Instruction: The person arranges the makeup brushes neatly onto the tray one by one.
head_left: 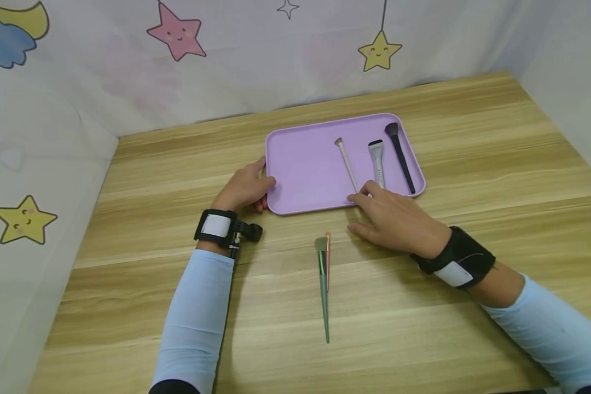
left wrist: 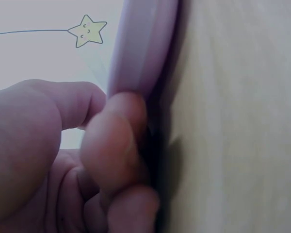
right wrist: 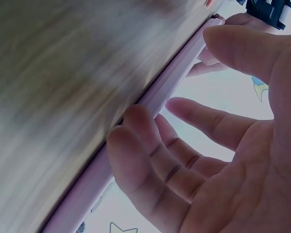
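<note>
My left hand (head_left: pixel 246 186) grips the left edge of a lilac tray (head_left: pixel 300 158), thumb over the rim and fingers curled against its outer side; the left wrist view shows them at the tray's edge. At the tray's front rim is my right hand (head_left: pixel 399 221), fingers loosely spread and thumb apart, nothing between them. Its index fingertip lies close to the handle end of a slim white makeup brush (head_left: pixel 346 161). Right of that, a flat grey makeup brush (head_left: pixel 377 158) has its lower end hidden behind the hand. A black makeup brush (head_left: pixel 400 156) lies along the tray's right side.
On the wooden table (head_left: pixel 143 191), in front of the tray, lie a green makeup brush (head_left: pixel 323 290) and a thin pink makeup brush (head_left: pixel 328 257), side by side. A printed cloth backdrop (head_left: pixel 251 54) stands behind the table.
</note>
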A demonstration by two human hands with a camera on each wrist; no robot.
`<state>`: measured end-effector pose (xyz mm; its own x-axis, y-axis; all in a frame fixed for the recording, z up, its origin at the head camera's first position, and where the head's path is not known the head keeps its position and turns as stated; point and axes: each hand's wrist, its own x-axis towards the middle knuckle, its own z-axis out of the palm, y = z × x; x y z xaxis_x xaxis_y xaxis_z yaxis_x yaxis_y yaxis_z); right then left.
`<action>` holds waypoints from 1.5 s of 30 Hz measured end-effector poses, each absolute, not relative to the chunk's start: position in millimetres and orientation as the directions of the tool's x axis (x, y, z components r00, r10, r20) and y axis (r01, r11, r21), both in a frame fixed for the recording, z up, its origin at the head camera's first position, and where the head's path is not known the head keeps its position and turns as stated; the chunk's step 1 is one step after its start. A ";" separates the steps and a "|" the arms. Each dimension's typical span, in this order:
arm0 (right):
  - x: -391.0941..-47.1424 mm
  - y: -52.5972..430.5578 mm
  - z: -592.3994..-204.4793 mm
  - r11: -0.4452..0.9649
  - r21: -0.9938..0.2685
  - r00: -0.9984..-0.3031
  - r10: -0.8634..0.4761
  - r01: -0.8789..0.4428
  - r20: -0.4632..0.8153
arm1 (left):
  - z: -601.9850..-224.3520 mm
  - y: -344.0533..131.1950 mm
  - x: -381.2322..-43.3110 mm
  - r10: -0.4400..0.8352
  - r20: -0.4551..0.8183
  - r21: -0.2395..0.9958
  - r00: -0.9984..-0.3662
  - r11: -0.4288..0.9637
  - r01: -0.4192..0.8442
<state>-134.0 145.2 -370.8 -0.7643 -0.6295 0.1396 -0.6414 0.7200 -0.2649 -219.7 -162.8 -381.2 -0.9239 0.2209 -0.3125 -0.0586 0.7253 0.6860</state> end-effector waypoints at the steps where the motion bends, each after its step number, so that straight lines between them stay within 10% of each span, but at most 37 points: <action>1: -134.0 144.9 -371.2 0.716 -0.267 -0.762 -0.631 -0.645 0.148 | -381.5 -163.0 -219.9 0.221 -0.311 0.686 -0.924 0.725 -0.058; 45: -124.8 135.8 -372.4 0.714 -0.289 -0.757 -0.650 -0.638 0.066 | -382.5 -163.7 -220.3 0.217 -0.297 0.689 -0.930 0.723 -0.051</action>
<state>-124.8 135.8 -372.4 -0.7574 -0.6496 0.0660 -0.6376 0.7142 -0.2888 -220.3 -163.7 -382.5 -0.9300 0.2171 -0.2965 -0.0508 0.7233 0.6887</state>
